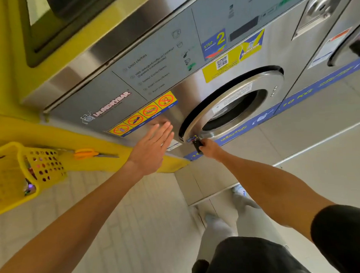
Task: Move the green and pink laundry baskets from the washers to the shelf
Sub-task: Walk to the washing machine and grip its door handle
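No green or pink laundry basket shows in the head view. A steel front-loading washer [172, 79] fills the middle, its round door [233, 107] slightly ajar. My right hand [208, 149] is closed around the black door handle [196, 145] at the door's lower left edge. My left hand [152, 146] is flat, fingers together and extended, resting against or just off the washer's front panel left of the door, below the yellow warning stickers [143, 115].
A yellow perforated basket [17, 174] with small items hangs at the left. Orange-handled scissors [89, 153] lie on a yellow ledge [72, 141]. A second washer [348, 46] stands at the right. Pale tiled floor [127, 221] lies below, with my legs and feet.
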`<control>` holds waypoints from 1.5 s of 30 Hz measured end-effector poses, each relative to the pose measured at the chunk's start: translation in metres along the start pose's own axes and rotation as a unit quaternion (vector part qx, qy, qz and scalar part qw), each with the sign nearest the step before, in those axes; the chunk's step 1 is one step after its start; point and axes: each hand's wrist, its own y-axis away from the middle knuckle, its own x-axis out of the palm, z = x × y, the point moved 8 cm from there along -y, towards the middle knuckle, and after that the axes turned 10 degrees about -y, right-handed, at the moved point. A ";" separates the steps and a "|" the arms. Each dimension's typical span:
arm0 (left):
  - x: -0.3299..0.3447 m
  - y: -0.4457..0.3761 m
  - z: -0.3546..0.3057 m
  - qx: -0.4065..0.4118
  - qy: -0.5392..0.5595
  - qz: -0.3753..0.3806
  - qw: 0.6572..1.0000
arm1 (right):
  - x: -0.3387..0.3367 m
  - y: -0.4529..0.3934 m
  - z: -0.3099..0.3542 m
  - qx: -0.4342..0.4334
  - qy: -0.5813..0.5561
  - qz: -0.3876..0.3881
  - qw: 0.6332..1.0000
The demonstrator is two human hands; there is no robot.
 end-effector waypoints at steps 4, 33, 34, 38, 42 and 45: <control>0.000 -0.001 -0.001 0.001 -0.019 0.002 1.000 | 0.005 0.012 -0.004 -0.019 0.039 -0.019 0.999; -0.036 -0.018 -0.021 -0.222 0.305 0.041 0.925 | -0.178 0.204 -0.246 -0.007 0.197 -0.232 0.953; -0.037 -0.018 -0.019 -0.235 0.314 0.044 0.919 | -0.187 0.206 -0.250 0.000 0.208 -0.231 0.951; -0.041 -0.018 -0.012 -0.272 0.344 0.061 0.897 | -0.223 0.214 -0.260 0.013 0.221 -0.223 0.949; -0.053 -0.023 -0.012 -0.275 0.373 0.079 0.882 | -0.247 0.217 -0.268 0.021 0.230 -0.215 0.949; -0.068 -0.027 -0.020 -0.266 0.391 0.077 0.878 | -0.256 0.218 -0.272 0.029 0.230 -0.205 0.951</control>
